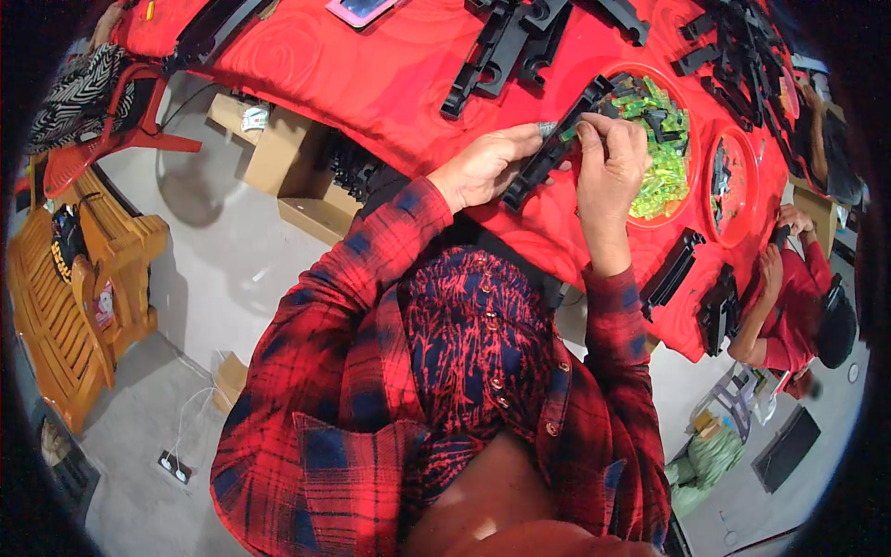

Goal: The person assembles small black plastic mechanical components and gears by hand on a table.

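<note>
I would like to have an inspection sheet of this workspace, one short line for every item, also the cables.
Surface: red tablecloth, rose-patterned.
Work things: long black part; green pieces in a round red bowl.
Clutter: other black parts on the cloth; phone-like item, cut by the picture's edge.
Grips: left grip holds the long black part; right grip has fingertips close by it, contents unclear.
Cables: white cable at a power strip on the floor.
Surroundings: wooden bench, red chair, cardboard box; co-worker at the right.
</note>
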Action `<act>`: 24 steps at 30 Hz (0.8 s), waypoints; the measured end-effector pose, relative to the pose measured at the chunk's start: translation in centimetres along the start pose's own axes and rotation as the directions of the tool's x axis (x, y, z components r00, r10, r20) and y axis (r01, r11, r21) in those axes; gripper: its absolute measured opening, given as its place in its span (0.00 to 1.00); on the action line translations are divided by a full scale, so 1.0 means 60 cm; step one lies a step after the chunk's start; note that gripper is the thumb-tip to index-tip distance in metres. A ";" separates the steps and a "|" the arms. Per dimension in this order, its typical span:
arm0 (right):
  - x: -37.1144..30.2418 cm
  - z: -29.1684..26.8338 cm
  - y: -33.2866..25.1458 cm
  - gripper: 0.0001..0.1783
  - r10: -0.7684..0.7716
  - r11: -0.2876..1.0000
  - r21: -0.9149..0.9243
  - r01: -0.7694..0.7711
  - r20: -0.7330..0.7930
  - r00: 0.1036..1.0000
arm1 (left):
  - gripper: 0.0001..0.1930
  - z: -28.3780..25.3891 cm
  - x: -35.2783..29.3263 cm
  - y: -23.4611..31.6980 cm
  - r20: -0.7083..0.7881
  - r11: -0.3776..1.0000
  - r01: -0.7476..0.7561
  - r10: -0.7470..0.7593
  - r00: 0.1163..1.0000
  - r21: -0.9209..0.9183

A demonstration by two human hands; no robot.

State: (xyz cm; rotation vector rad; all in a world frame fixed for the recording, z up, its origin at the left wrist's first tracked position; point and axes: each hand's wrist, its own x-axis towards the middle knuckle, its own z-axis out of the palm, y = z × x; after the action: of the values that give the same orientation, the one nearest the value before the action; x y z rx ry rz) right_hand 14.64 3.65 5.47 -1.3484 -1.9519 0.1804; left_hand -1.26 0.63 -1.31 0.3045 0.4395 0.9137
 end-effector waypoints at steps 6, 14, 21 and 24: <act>-0.005 0.013 -0.001 0.05 -0.054 0.992 -0.111 0.059 0.044 0.998 | 0.19 -0.013 0.006 -0.008 -0.043 1.000 -0.003 0.003 0.999 0.009; -0.008 0.013 -0.007 0.03 -0.043 0.987 -0.148 0.057 0.095 0.995 | 0.18 -0.016 0.006 -0.011 -0.030 1.000 -0.012 0.012 0.999 -0.020; -0.013 0.012 -0.011 0.03 -0.051 0.983 -0.168 0.072 0.122 0.991 | 0.18 -0.014 0.008 -0.014 -0.067 1.000 -0.008 0.010 0.998 0.029; -0.012 0.007 -0.016 0.04 -0.065 0.974 -0.203 0.097 0.161 0.985 | 0.19 -0.014 0.009 -0.017 -0.066 1.000 -0.008 0.010 0.998 0.024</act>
State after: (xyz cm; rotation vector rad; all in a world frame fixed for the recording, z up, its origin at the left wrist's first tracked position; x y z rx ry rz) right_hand 13.76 2.76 5.30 -1.4211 -2.2025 0.0393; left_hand -0.71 0.55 -2.61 0.2990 0.5107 0.9298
